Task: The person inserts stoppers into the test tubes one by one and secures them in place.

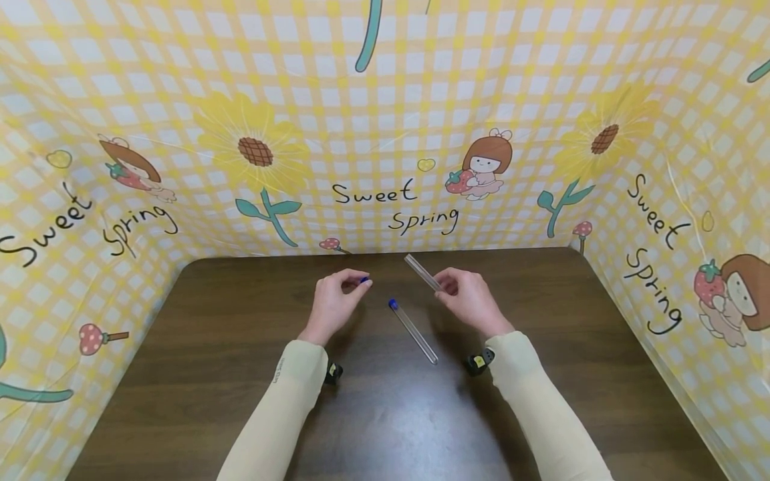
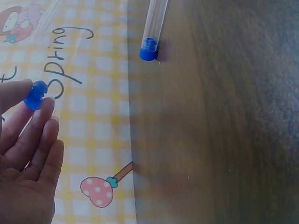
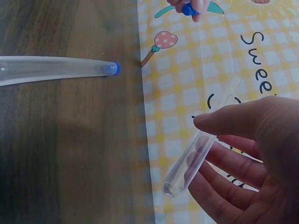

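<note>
Between thumb and fingertips, my left hand (image 1: 334,300) pinches a small blue stopper (image 2: 35,95), held above the table's far half. My right hand (image 1: 472,298) grips a clear test tube (image 1: 422,271) near its lower part; the tube tilts, its upper end pointing up and to the left in the head view. That tube carries no stopper at either visible end and looks empty. On the table between the hands lies a second clear test tube (image 1: 415,332), with a blue stopper (image 1: 393,303) in its far end. Neither hand touches this one.
The dark wooden table (image 1: 385,427) ends at a yellow checked cloth (image 1: 373,147) that rises behind it and along both sides. A black wrist camera (image 1: 334,371) sits at the left wrist, and another camera (image 1: 479,361) at the right.
</note>
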Tool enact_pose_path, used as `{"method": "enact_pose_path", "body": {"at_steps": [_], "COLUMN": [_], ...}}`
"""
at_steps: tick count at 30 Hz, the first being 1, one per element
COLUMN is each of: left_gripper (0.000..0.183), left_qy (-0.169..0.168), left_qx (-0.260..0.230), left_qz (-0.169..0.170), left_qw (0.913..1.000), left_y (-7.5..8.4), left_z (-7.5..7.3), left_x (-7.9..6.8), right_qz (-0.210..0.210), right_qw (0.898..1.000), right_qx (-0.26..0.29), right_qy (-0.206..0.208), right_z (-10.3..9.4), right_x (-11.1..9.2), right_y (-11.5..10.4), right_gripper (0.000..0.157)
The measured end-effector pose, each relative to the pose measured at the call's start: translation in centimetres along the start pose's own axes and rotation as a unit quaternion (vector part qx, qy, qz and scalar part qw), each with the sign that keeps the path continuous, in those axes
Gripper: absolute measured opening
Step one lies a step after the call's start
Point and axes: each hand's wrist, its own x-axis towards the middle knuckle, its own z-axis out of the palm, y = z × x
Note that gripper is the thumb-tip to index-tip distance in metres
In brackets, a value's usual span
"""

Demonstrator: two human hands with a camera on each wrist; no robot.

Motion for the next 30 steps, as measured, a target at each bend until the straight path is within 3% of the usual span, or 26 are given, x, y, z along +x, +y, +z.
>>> {"method": "enact_pose_path", "body": {"at_steps": [14,30], "left_gripper": [0.017,0.018], "left_qy": [-0.001,0.001], "left_qx": [-0.010,-0.025], "left_qz": [0.002,0.010], "left_qw": [0.9999,0.9996], "left_y": [0.4,0.7], "left_z": [0.2,0.5], "left_x": [-0.4,-0.2], "right_qz": [-0.013,-0.045], "right_qw": [0.999,0.997], "right_qx": [0.007,0.011], "right_qy": [-0.042,-0.056], "right_z": [1.5,2.5], "right_x": [-0.7,-1.1], "right_y": [0.9,0.8], "right_gripper": [0.019,0.027]}}
